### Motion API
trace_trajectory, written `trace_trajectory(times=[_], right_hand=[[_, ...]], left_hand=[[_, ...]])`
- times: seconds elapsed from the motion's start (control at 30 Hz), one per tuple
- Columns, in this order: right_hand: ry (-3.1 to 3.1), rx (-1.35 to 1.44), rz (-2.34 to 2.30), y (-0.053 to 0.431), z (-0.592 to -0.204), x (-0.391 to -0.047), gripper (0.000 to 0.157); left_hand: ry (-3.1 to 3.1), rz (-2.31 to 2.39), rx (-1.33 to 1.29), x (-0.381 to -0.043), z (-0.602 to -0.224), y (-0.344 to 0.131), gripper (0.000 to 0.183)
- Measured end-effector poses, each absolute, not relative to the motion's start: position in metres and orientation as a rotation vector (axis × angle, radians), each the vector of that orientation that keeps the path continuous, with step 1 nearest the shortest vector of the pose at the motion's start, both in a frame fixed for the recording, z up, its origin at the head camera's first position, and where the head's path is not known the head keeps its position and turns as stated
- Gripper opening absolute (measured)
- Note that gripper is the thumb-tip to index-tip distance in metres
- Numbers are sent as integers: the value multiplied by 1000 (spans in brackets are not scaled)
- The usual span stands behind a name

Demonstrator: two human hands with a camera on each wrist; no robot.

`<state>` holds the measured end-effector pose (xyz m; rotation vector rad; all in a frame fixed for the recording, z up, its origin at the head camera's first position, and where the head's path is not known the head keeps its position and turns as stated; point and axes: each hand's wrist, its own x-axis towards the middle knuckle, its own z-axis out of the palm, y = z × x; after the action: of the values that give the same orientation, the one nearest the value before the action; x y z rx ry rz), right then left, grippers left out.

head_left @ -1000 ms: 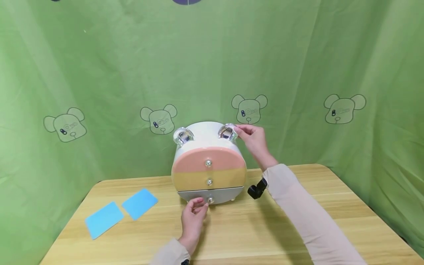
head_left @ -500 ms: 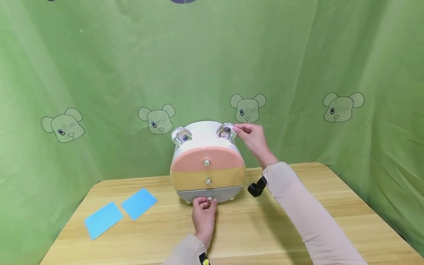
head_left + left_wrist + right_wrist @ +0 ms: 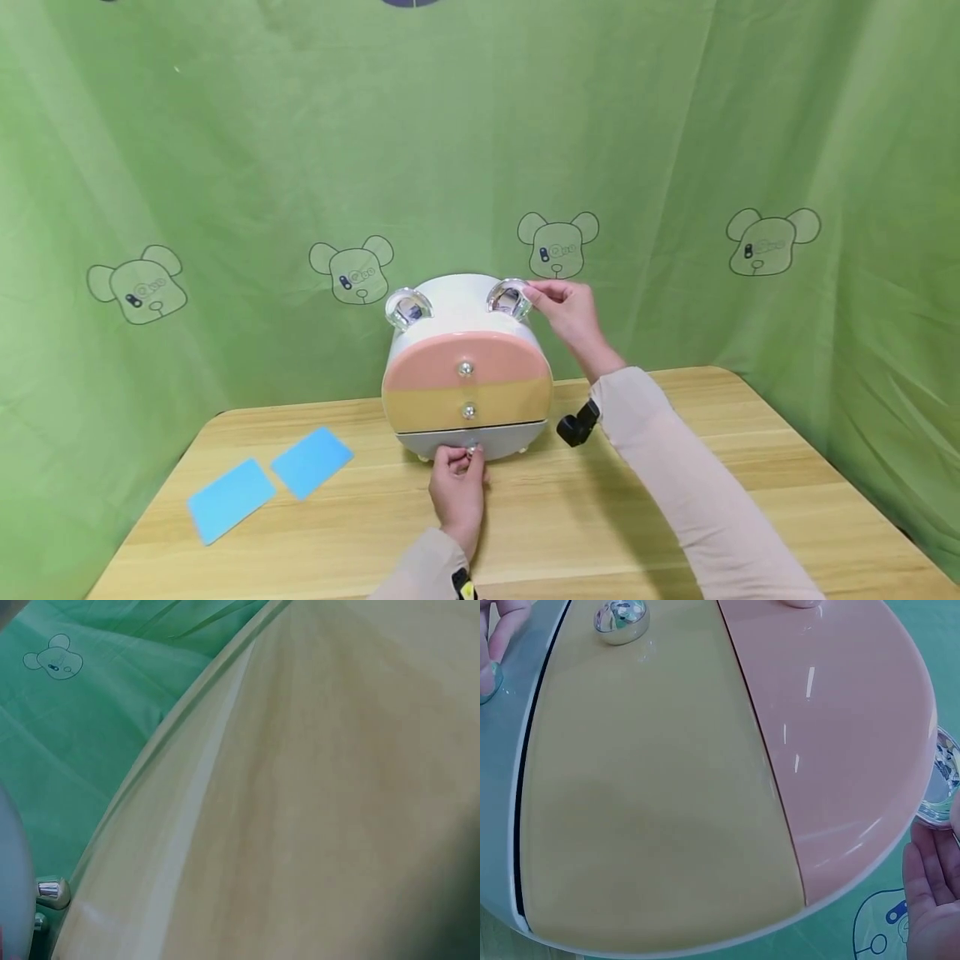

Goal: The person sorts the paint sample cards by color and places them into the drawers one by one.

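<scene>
A small white cabinet (image 3: pixel 459 302) with a rounded front stands on the table. Its front has a pink drawer (image 3: pixel 468 354), a yellow drawer (image 3: pixel 427 407) and a grey drawer (image 3: pixel 510 435), each with a shiny knob. My left hand (image 3: pixel 457 500) pinches the bottom drawer's knob between thumb and fingers. With thumb and fingertips, my right hand (image 3: pixel 573 317) grips the right one of two silvery ears (image 3: pixel 507 298) on top. A thin dark gap runs along the grey drawer's upper edge in the right wrist view. The left wrist view does not show the left hand's grip.
Two blue cards (image 3: pixel 231 500) lie on the wooden table (image 3: pixel 360 542), left of the cabinet. A green curtain (image 3: pixel 450 150) printed with bear heads hangs behind. A black wrist camera (image 3: pixel 577 425) juts from the right sleeve.
My left hand has moved right from beside the grey drawer's knob and now pinches it. The right hand keeps its hold on the ear. The drawers look unchanged.
</scene>
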<state>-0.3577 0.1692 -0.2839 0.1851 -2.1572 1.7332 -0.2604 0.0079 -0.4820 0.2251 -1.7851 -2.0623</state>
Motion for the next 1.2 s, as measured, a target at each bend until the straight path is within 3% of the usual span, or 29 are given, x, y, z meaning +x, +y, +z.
trace_trajectory(times=[0.8,1.2], right_hand=[[-2154,179,1721,170,-282,-358,29],[-2153,171,1739,170,-284,-358,30]], left_hand=[[-1824,-2228,342,-176,-480,0,30],[-1833,-2277,462,-153,-480,-1,29]])
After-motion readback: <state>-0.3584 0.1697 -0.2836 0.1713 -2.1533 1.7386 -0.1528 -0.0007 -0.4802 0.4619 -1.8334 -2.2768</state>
